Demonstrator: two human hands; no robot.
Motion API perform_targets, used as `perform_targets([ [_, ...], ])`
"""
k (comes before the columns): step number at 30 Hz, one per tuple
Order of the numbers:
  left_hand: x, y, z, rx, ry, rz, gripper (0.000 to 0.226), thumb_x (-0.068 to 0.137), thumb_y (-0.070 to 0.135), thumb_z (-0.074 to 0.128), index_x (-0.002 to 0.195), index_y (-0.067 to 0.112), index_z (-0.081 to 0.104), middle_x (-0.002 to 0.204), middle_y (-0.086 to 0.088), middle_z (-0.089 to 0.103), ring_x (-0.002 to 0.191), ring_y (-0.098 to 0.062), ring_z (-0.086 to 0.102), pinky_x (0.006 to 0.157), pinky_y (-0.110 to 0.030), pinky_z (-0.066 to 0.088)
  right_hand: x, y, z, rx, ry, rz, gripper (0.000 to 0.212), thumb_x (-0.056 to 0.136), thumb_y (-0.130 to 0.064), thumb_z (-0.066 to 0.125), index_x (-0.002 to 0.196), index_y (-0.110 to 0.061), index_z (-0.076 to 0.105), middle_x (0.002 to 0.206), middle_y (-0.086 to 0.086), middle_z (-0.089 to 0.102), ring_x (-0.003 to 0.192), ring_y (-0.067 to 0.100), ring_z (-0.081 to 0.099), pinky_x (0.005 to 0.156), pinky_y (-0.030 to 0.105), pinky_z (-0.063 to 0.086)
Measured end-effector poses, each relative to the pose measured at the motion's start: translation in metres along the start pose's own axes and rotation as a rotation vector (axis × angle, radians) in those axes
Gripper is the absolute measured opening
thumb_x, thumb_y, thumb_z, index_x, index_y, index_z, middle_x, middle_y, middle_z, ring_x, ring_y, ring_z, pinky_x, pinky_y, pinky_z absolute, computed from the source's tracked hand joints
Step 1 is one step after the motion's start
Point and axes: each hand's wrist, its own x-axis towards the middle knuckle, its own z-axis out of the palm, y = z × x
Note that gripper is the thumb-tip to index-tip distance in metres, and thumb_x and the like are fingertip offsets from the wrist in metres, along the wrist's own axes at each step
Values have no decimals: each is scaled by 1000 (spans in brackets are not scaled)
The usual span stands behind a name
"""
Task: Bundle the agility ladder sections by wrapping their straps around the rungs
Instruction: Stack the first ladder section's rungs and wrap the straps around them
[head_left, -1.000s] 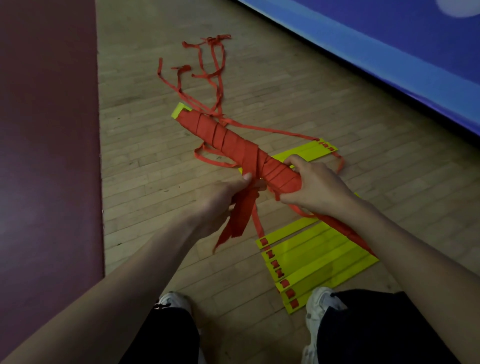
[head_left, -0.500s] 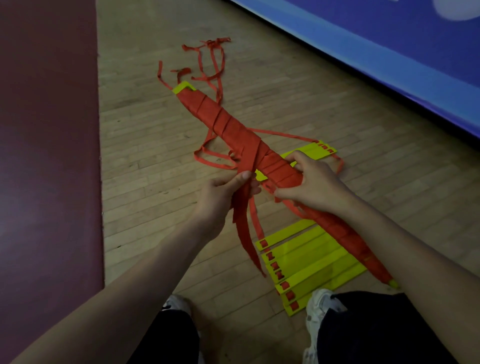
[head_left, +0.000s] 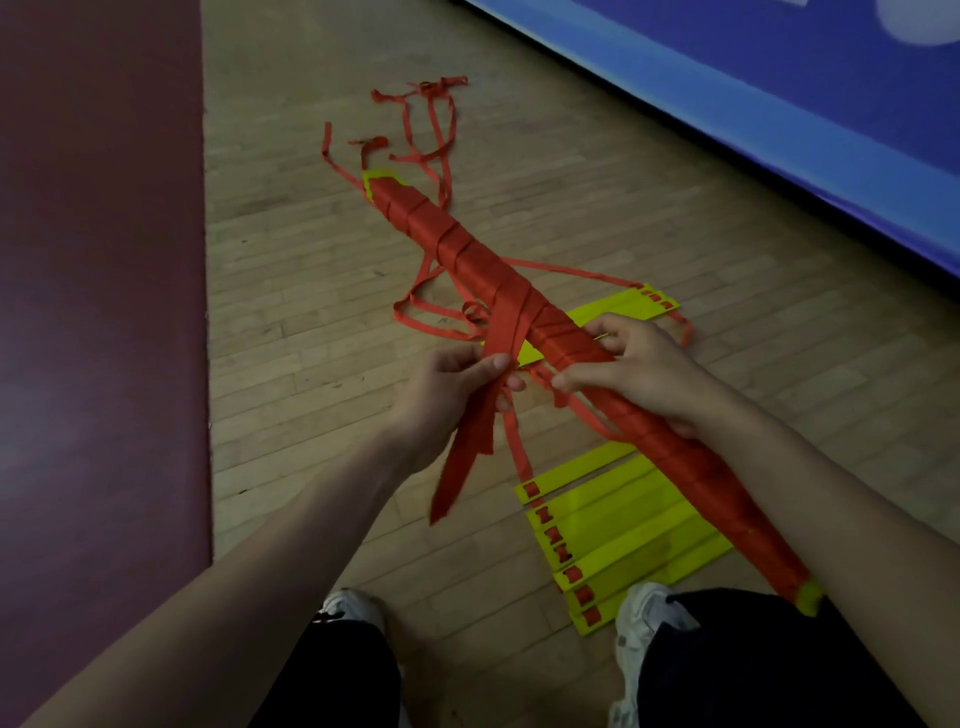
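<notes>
Mid-wrap, centre frame: right hand (head_left: 644, 379) grip curls round wrapped rung bundle (head_left: 467, 257), held diagonally over floor (head_left: 311, 260); left hand (head_left: 447, 389) grip pinches strap tails (head_left: 467, 452) at mid-bundle. Likely next: pull taut, tuck or knot. Unwrapped yellow rungs (head_left: 623, 525) lower right

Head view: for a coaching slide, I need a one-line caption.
Left hand pinches red strap ends while right hand grips the strap-wrapped rung bundle above yellow rungs on wooden floor.
</notes>
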Motion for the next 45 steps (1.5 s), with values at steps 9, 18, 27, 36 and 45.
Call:
perform_targets([
  [9, 0, 4, -1, -197, -41, 23, 5, 89, 7, 57, 87, 5, 62, 70, -4, 62, 48, -6, 48, 56, -18, 45, -6, -5, 6, 451, -465, 37, 45, 76, -16, 58, 113, 9, 53, 70, 4, 60, 41, 9, 48, 35, 18, 38],
  [18, -5, 4, -7, -167, -52, 29, 7, 82, 18, 62, 84, 10, 62, 68, 6, 62, 49, -4, 43, 56, -21, 30, -5, -9, 6, 433, -636, 170, 37, 84, -29, 49, 103, 0, 61, 78, 13, 66, 51, 18, 56, 47, 27, 49],
  [27, 1, 7, -17, -189, 265, -55, 9, 92, 13, 61, 96, 5, 63, 67, 2, 63, 48, -6, 42, 55, -19, 35, -4, 0, 10, -762, -71, -183, 63, 61, -47, 83, 106, -23, 46, 90, -1, 71, 80, 22, 69, 65, 33, 52],
  [36, -4, 10, -8, -67, 212, -55, 20, 89, 0, 60, 108, -8, 58, 87, -13, 67, 62, -11, 67, 67, -22, 55, 0, 16, 3, -821, 102, -326, 44, 68, -47, 68, 102, -29, 47, 81, 2, 68, 85, 32, 66, 63, 35, 48],
  [45, -5, 10, -9, -33, 203, -121, 8, 83, 7, 69, 85, 3, 63, 74, -9, 65, 63, -12, 68, 73, -28, 57, 3, 13, 2, -594, 58, -234, 38, 57, -43, 70, 84, -26, 51, 65, -5, 63, 61, 15, 62, 58, 27, 50],
])
